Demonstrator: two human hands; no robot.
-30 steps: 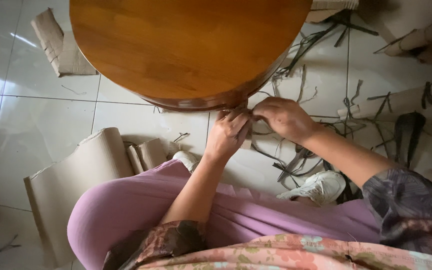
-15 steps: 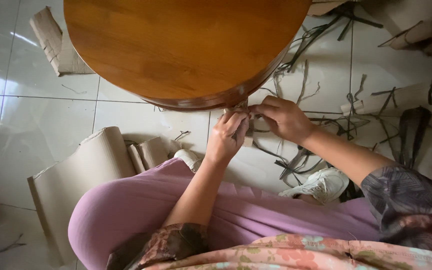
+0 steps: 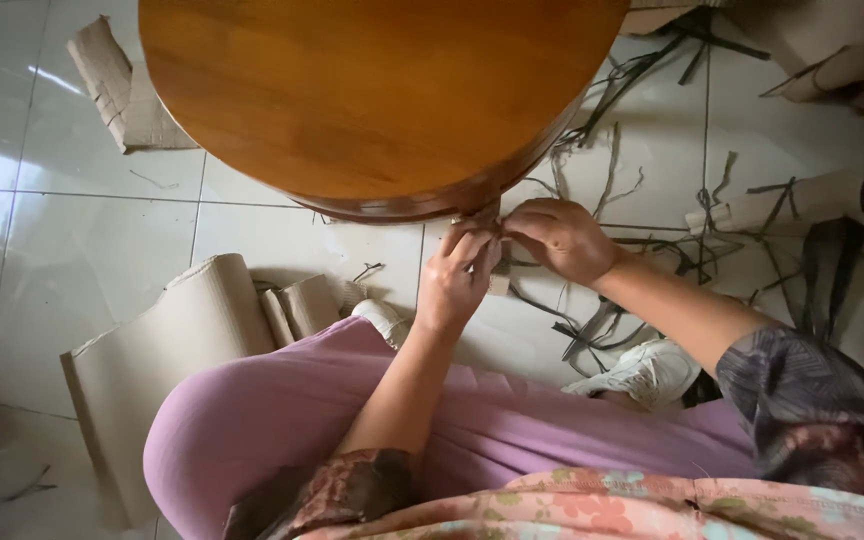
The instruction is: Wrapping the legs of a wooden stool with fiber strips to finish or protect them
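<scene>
Fingers first: your left hand has its fingertips pinched on a small scrap of cardboard wrapping, just under the rim of the round wooden tabletop, centre of frame. Your right hand is curled, its fingertips closed on the same spot from the right side; the two hands touch at the tips. What exactly sits between the right fingers is hidden by the knuckles.

Judgement on doing this well: keep both pinches close to the rim, pull along the edge rather than away from it, and keep nails off the varnish so the finish is not scratched.

Outward: dark cut strapping strips lie scattered on the white tiled floor to the right of centre. A curled corrugated cardboard sheet lies lower left, a torn cardboard piece upper left, and cardboard rolls at the right edge. A white shoe shows below your right forearm, beside the purple-clad knee.
</scene>
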